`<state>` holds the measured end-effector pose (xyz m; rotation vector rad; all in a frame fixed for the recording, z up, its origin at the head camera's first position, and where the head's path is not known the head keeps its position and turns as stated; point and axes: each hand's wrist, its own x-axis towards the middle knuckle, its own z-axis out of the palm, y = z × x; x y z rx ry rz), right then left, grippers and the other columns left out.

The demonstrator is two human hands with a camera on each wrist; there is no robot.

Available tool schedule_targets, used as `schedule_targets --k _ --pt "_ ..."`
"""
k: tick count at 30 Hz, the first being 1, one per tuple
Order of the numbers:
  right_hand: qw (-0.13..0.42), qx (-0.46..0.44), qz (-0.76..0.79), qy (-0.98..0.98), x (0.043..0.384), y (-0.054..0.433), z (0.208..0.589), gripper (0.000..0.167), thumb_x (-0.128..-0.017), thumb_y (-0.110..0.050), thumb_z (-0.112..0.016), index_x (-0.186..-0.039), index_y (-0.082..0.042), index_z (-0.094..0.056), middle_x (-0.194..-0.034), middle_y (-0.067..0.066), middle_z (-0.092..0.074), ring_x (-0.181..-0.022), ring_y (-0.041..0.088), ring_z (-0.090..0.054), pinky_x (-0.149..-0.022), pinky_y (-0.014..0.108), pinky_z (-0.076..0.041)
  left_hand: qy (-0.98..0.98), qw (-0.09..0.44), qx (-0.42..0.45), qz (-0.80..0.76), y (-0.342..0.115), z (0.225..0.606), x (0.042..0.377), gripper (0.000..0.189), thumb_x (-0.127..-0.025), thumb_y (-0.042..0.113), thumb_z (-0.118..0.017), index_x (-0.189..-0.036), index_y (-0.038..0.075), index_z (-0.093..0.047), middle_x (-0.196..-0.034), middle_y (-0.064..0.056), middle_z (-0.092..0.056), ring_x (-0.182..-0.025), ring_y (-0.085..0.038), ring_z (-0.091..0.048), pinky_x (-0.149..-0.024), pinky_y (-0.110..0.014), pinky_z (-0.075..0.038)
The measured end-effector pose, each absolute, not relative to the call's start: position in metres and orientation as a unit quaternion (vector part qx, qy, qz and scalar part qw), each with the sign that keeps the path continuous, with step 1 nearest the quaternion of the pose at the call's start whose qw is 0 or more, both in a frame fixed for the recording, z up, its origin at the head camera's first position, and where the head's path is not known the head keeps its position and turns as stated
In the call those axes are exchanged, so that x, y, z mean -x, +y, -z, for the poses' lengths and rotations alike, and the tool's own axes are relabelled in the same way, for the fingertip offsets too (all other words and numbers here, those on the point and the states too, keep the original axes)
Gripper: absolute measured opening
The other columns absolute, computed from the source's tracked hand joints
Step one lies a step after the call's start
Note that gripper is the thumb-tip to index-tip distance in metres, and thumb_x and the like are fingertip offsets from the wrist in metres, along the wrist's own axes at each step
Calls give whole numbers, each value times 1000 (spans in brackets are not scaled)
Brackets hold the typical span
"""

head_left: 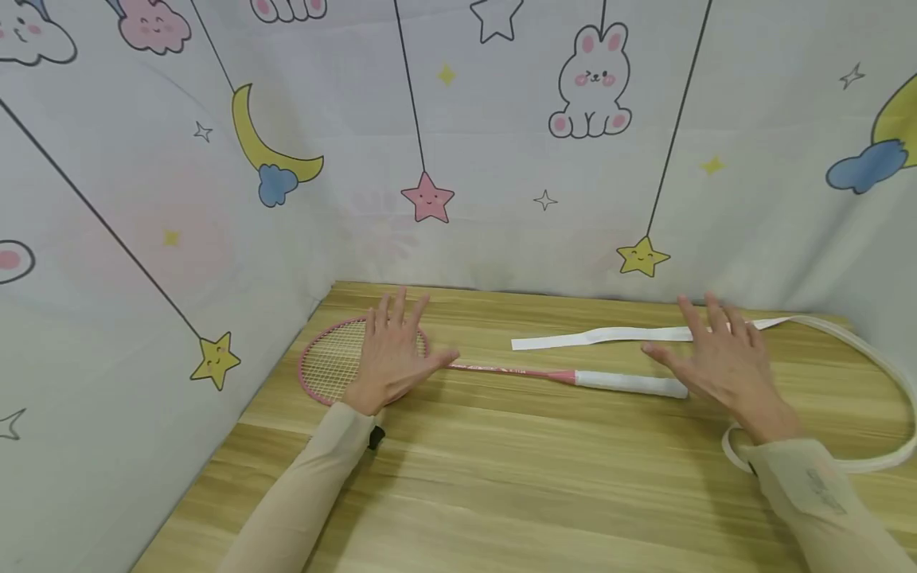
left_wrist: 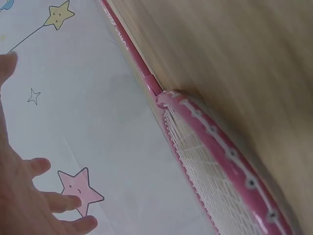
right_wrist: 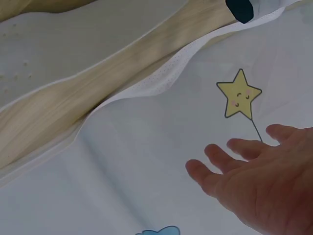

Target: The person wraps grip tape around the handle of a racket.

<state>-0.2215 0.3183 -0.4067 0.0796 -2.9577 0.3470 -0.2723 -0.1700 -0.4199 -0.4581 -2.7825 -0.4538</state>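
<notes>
A pink badminton racket point(head_left: 501, 369) lies across the wooden table, its strung head at the left and its white-wrapped handle point(head_left: 630, 383) at the right. Over the racket head my left hand point(head_left: 392, 350) is spread, fingers straight and holding nothing; it hides part of the strings. My right hand point(head_left: 727, 366), also spread with nothing in it, is just beyond the handle's end and overlaps a long white strip point(head_left: 559, 341) in the head view. The left wrist view shows the racket's pink frame point(left_wrist: 230, 152) close up. Dark end of the handle point(right_wrist: 240, 10) appears in the right wrist view.
The strip's longer part point(head_left: 884, 366) loops round the right side of the table and curls behind the right wrist. A wood-grain tabletop point(head_left: 501, 477) meets a white curtain point(head_left: 494, 247) printed with stars, moons and a rabbit at the back and left.
</notes>
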Motion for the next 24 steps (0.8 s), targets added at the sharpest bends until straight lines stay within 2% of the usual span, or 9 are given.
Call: schedule_targets --k 5,9,12,15,19,22,24 --pt "95 -40 -133 -986 219 315 402 112 -96 -77 -64 -174 -8 -22 -169 41 -28 -147 69 -29 -111 86 -29 -956 170 153 184 -165 416 270 114 -80 78 -75 -169 17 -38 -177 -21 -32 -161 -51 -33 -128 -76 -29" --pt "97 -55 -158 -981 215 313 399 107 -93 -66 -77 -168 -3 -33 -155 47 -40 -137 69 -41 -106 82 -39 -943 188 141 235 -157 412 264 109 -79 66 -86 -166 15 -43 -169 -20 -44 -152 -48 -44 -119 -71 -44" --pt "71 -59 -179 -980 212 313 397 96 -95 -55 -81 -163 0 -40 -150 46 -46 -131 65 -50 -103 78 -44 -928 201 135 284 -150 412 258 110 -77 55 -94 -165 13 -43 -158 -22 -52 -141 -45 -52 -103 -63 -58" --pt "38 -65 -193 -978 209 313 395 87 -97 -47 -80 -160 1 -44 -144 41 -56 -124 57 -61 -97 71 -51 -910 209 138 330 -143 415 253 112 -76 46 -98 -165 8 -41 -145 -24 -58 -123 -41 -60 -86 -56 -62" --pt "11 -79 -216 -973 207 314 395 83 -97 -38 -82 -159 4 -46 -132 35 -68 -111 47 -71 -88 59 -58 -887 212 146 383 -135 418 248 105 -78 34 -99 -163 3 -43 -143 -23 -61 -116 -42 -63 -91 -53 -59" --pt "1 -88 -223 -971 205 315 397 79 -95 -30 -84 -155 8 -50 -126 35 -70 -106 45 -73 -87 58 -59 -872 197 133 428 -132 416 245 95 -81 28 -97 -159 4 -48 -150 -21 -61 -123 -41 -64 -96 -52 -60" --pt "-4 -94 -218 -972 205 316 399 75 -94 -26 -85 -152 10 -53 -124 37 -71 -103 45 -73 -87 60 -59 -860 181 118 462 -130 414 243 87 -84 26 -95 -156 4 -52 -148 -20 -62 -124 -39 -66 -95 -52 -63"
